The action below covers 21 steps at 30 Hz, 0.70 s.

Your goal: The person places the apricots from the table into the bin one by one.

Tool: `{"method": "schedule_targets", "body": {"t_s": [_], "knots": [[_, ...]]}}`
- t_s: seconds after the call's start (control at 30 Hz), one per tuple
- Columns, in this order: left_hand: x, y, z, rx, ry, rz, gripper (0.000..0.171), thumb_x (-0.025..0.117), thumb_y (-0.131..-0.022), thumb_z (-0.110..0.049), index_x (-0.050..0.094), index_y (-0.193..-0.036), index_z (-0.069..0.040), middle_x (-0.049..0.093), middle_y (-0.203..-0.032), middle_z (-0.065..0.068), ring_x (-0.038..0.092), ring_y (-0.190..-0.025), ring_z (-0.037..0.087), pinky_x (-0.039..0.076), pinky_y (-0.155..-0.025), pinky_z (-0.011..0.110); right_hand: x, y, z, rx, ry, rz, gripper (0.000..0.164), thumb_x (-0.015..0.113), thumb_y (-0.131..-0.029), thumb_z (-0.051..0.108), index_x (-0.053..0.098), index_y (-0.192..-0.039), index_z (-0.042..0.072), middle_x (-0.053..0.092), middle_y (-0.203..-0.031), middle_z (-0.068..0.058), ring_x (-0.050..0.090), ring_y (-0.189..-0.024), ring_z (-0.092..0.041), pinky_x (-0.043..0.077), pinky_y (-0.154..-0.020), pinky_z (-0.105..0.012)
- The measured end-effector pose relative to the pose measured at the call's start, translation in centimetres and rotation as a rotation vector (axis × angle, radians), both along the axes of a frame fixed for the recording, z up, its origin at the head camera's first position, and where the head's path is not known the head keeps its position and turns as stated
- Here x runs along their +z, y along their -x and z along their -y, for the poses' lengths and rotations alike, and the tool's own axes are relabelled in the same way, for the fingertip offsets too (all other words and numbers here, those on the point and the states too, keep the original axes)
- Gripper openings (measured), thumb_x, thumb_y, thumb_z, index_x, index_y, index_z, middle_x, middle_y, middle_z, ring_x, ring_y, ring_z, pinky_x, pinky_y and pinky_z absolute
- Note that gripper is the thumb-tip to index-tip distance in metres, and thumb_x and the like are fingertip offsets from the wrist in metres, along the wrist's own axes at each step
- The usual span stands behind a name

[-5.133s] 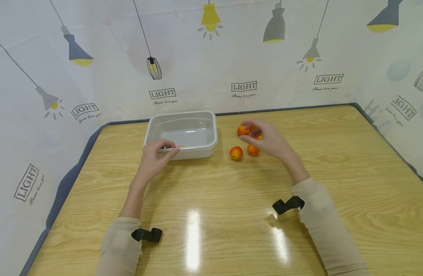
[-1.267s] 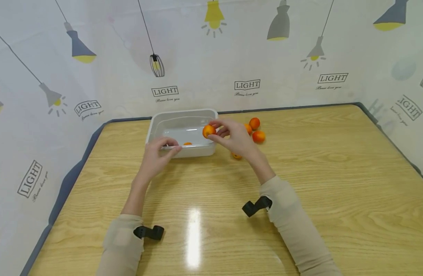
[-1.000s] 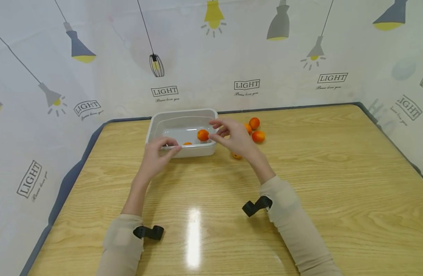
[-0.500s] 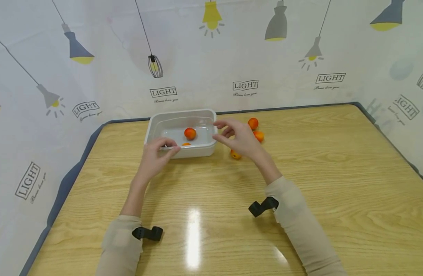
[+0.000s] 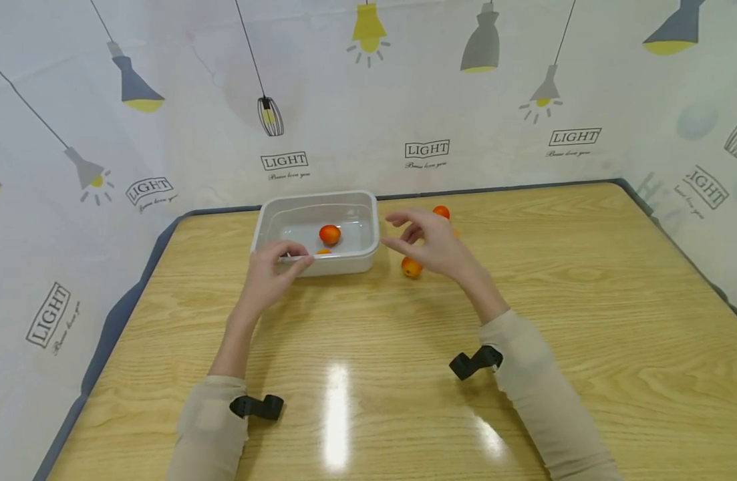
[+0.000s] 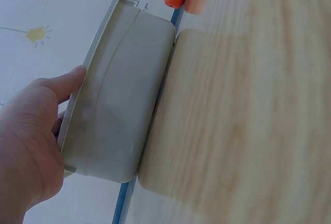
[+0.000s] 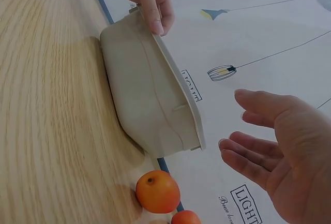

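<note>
A light grey plastic bin (image 5: 344,266) stands at the back of the table. My left hand (image 5: 267,277) pinches its near rim, thumb outside, other fingertips hidden behind the wall; the left wrist view shows the thumb (image 6: 67,83) on the rim. Inside lie an orange-red fruit (image 5: 329,234) and another fruit (image 5: 324,252), mostly hidden by the near wall. My right hand (image 5: 431,244) hovers right of the bin with thumb and fingers apart, holding nothing. Below it is a fruit (image 7: 158,192); farther back another fruit (image 5: 441,211) shows, and one more peeks out behind the hand.
The wooden table (image 5: 380,347) has a dark blue edge (image 5: 145,274) and backs onto a pale wall covering (image 5: 344,87) printed with lamps. Small black cameras sit on both sleeves, the left camera (image 5: 272,407) and the right camera (image 5: 464,365).
My right hand carried a fruit over the bin and let it go; the fruit rolled left inside. That hand has since moved back right, over the loose fruits. My left hand stayed on the rim.
</note>
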<state>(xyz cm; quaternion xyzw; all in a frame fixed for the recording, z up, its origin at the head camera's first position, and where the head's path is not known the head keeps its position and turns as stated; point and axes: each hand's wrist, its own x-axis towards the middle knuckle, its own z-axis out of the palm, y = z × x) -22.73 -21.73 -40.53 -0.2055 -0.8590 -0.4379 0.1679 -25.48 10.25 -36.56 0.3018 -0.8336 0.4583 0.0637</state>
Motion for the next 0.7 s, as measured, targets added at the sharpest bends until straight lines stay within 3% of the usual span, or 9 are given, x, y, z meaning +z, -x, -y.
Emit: {"method": "schedule_targets", "body": {"t_s": [0.27, 0.7], "knots": [[-0.1, 0.1, 0.0, 0.000, -0.006, -0.019, 0.010, 0.079, -0.088, -0.006, 0.072, -0.094, -0.002, 0.069, -0.089, 0.009, 0.060, -0.087, 0.020, 0.046, -0.085, 0.033, -1.1, 0.3, -1.4, 0.022, -0.043, 0.024, 0.044, 0.077, -0.091, 0.016, 0.063, -0.130, 0.000, 0.065, -0.120, -0.017, 0.065, -0.088, -0.025, 0.055, -0.084, -0.040], [-0.2, 0.2, 0.1, -0.002, -0.004, -0.023, 0.009, 0.078, -0.088, -0.007, 0.072, -0.094, -0.003, 0.069, -0.089, 0.007, 0.059, -0.086, 0.018, 0.045, -0.084, 0.029, -2.4, 0.9, -2.8, 0.026, -0.200, 0.074, 0.046, 0.078, -0.091, 0.020, 0.062, -0.128, -0.002, 0.064, -0.123, -0.022, 0.065, -0.087, -0.026, 0.055, -0.079, -0.042]]}}
